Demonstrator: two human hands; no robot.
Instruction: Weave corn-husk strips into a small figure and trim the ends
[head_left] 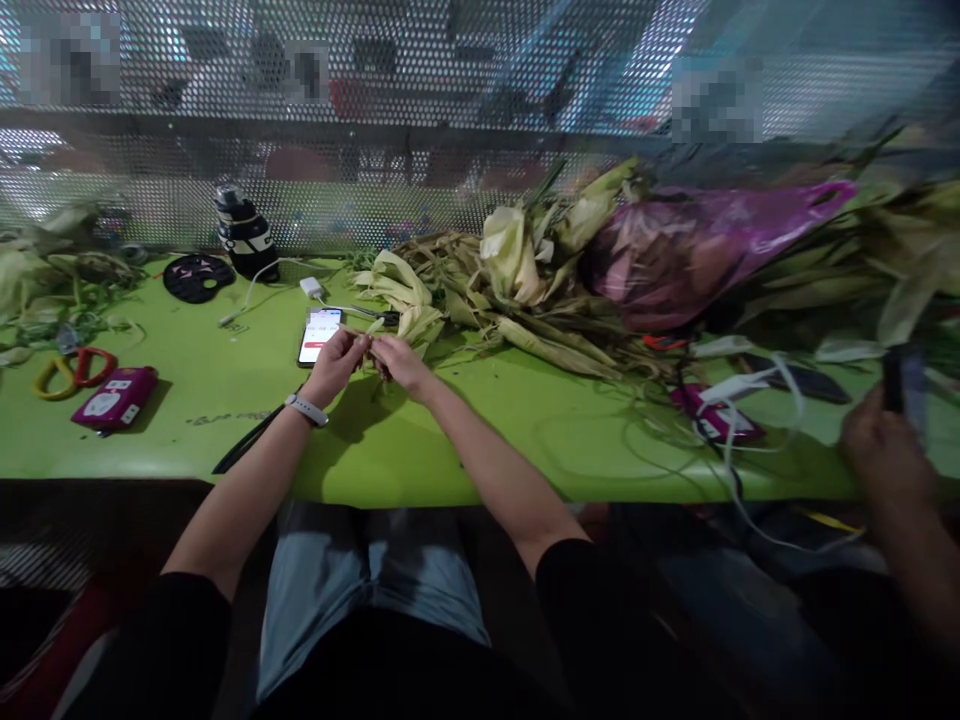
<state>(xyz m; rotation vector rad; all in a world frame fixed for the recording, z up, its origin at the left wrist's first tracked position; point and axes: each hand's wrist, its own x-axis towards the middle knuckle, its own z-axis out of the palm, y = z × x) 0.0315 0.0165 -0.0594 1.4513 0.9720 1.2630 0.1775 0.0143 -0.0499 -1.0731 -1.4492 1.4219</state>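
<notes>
My left hand (336, 366), with a pale watch band at its wrist, is closed in a pinch close over the table. Right beside it, my right hand (399, 364) is closed too, and the fingertips of both meet. Something thin and brownish shows between and below the fingers, too small to name. A lit phone (311, 348) lies flat just behind and left of my left hand. Dry corn husks (420, 325) lie close beyond my right hand. A dark strap (244, 446) lies under my left wrist.
On the green table (225, 350) stand a black bottle (247, 240), scissors (73, 372) and a magenta box (115, 398). Husks and a purple plastic bag (690, 250) fill the back right. Cables (787, 400) trail off the edge, near another person's hand (889, 440) holding a phone.
</notes>
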